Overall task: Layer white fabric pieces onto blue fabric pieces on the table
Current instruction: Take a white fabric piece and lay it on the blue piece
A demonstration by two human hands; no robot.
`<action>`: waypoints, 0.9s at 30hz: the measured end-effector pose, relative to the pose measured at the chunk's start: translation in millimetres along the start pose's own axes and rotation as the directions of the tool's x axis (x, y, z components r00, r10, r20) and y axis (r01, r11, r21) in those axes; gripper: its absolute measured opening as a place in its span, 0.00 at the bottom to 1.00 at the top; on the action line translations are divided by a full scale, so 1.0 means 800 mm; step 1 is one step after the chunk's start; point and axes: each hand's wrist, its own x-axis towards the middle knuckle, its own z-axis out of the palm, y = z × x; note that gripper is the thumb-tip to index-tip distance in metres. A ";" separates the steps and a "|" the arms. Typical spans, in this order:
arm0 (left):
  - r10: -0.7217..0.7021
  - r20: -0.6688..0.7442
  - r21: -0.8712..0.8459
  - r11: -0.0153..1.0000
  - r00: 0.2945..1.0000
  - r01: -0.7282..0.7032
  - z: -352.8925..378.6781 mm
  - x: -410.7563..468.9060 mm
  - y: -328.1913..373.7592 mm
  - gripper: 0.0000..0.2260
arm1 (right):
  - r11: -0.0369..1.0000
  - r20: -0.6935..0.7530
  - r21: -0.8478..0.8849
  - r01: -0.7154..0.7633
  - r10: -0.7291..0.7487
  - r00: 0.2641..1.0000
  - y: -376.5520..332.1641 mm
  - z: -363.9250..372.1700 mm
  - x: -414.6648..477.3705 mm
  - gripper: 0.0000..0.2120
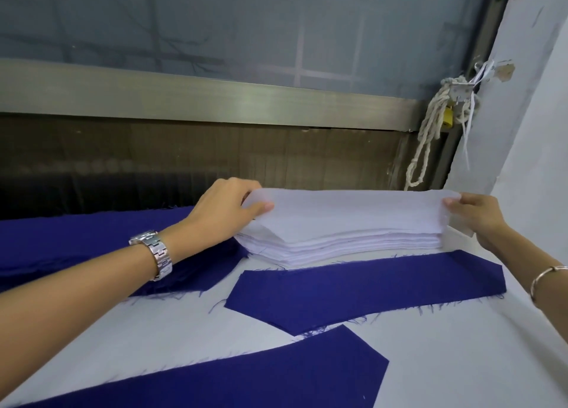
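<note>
— Starting with the head view, the only one: where is the white fabric?

— In a white stack on the pale table, towards its far edge. The top white piece is raised above the rest at its ends, and its near edge lies on the stack.

— And the hands?

— They are well apart, one at each end of that piece. The left hand pinches the left end, thumb on top. The right hand pinches the right end, its thumb showing at the corner.

— The blue pieces?

— One blue piece lies flat just in front of the stack, its far edge touching or slipping under the stack's near edge; I cannot tell which. A second blue piece lies in front of that, nearer the camera. Left of the stack, under the left forearm, sits a blue fabric pile with frayed edges.

— Anything else?

— A metal watch on the left wrist and a thin bracelet on the right. Behind the stack runs a metal rail, and beyond its right end a pale rope hangs beside a brass padlock.
</note>
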 end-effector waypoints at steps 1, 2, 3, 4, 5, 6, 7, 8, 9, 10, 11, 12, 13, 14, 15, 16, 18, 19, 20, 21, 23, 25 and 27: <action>-0.007 -0.022 -0.053 0.999 1.000 0.006 -0.007 -0.004 0.001 0.12 | 1.000 -0.004 0.008 0.016 -0.016 1.000 -0.006 0.000 -0.003 0.14; -0.019 -0.039 -0.096 0.995 0.999 0.015 -0.014 -0.009 0.001 0.12 | 0.999 -0.009 0.015 0.035 -0.035 0.999 -0.013 -0.001 -0.006 0.13; -0.039 -0.045 -0.130 0.991 0.998 0.033 -0.022 -0.013 0.001 0.12 | 0.998 -0.012 0.018 0.059 -0.058 0.998 -0.021 -0.001 -0.011 0.12; -0.066 -0.041 -0.175 0.983 0.997 0.058 -0.030 -0.018 0.000 0.11 | 0.996 -0.006 0.017 0.083 -0.083 0.997 -0.029 -0.002 -0.015 0.11; -0.095 -0.031 -0.237 0.968 0.995 0.085 -0.038 -0.023 -0.002 0.09 | 0.995 0.011 0.010 0.104 -0.104 0.995 -0.037 -0.003 -0.020 0.09; -0.121 -0.016 -0.301 0.947 0.993 0.111 -0.047 -0.029 -0.004 0.06 | 0.993 0.033 -0.004 0.115 -0.114 0.993 -0.045 -0.003 -0.025 0.07; -0.146 -0.002 -0.346 0.928 0.989 0.136 -0.056 -0.037 -0.007 0.05 | 0.993 0.056 -0.024 0.118 -0.117 0.992 -0.053 -0.004 -0.029 0.05; -0.177 0.007 -0.368 0.915 0.984 0.167 -0.066 -0.045 -0.010 0.05 | 0.992 0.080 -0.043 0.115 -0.112 0.990 -0.061 -0.004 -0.034 0.05; -0.213 0.012 -0.373 0.905 0.977 0.202 -0.075 -0.053 -0.014 0.05 | 0.993 0.107 -0.055 0.109 -0.102 0.989 -0.069 -0.004 -0.039 0.05; -0.253 0.011 -0.370 0.898 0.968 0.239 -0.085 -0.063 -0.018 0.06 | 0.994 0.133 -0.056 0.097 -0.089 0.987 -0.076 -0.004 -0.045 0.04; -0.291 0.008 -0.362 0.891 0.957 0.274 -0.095 -0.074 -0.022 0.06 | 0.995 0.159 -0.054 0.085 -0.075 0.984 -0.084 -0.003 -0.053 0.03; -0.328 0.007 -0.361 0.880 0.945 0.308 -0.105 -0.085 -0.025 0.07 | 0.996 0.188 -0.055 0.075 -0.063 0.980 -0.092 -0.002 -0.061 0.03; -0.362 0.011 -0.363 0.867 0.932 0.341 -0.116 -0.097 -0.029 0.10 | 0.995 0.222 -0.063 0.071 -0.055 0.973 -0.101 -0.001 -0.071 0.02; -0.397 0.022 -0.364 0.851 0.917 0.377 -0.127 -0.110 -0.032 0.12 | 0.995 0.259 -0.075 0.068 -0.046 0.965 -0.109 0.001 -0.080 0.02; -0.434 0.039 -0.367 0.832 0.900 0.417 -0.138 -0.124 -0.036 0.15 | 0.994 0.295 -0.089 0.066 -0.037 0.955 -0.117 0.003 -0.092 0.02; -0.469 0.065 -0.371 0.808 0.881 0.458 -0.150 -0.138 -0.041 0.16 | 0.992 0.330 -0.107 0.069 -0.030 0.943 -0.125 0.006 -0.103 0.03; -0.515 0.132 -0.357 0.772 0.847 0.525 -0.173 -0.168 -0.050 0.17 | 0.984 0.393 -0.149 0.094 -0.028 0.919 -0.138 0.010 -0.130 0.04; -0.528 0.163 -0.337 0.764 0.834 0.550 -0.184 -0.183 -0.055 0.17 | 0.980 0.425 -0.161 0.112 -0.034 0.904 -0.143 0.012 -0.146 0.06; -0.543 0.183 -0.313 0.757 0.819 0.573 -0.193 -0.198 -0.060 0.18 | 0.979 0.462 -0.162 0.127 -0.038 0.886 -0.148 0.013 -0.161 0.07; -0.561 0.192 -0.289 0.752 0.805 0.593 -0.201 -0.213 -0.064 0.17 | 0.978 0.497 -0.161 0.137 -0.039 0.867 -0.153 0.015 -0.176 0.09; -0.596 0.204 -0.249 0.736 0.777 0.630 -0.215 -0.241 -0.071 0.17 | 0.977 0.555 -0.159 0.146 -0.034 0.831 -0.161 0.019 -0.204 0.12; -0.626 0.228 -0.228 0.711 0.746 0.666 -0.230 -0.264 -0.079 0.16 | 0.978 0.596 -0.152 0.144 -0.026 0.802 -0.168 0.027 -0.228 0.13; -0.651 0.275 -0.210 0.677 0.707 0.705 -0.246 -0.284 -0.089 0.19 | 0.975 0.643 -0.149 0.162 -0.029 0.765 -0.171 0.037 -0.246 0.17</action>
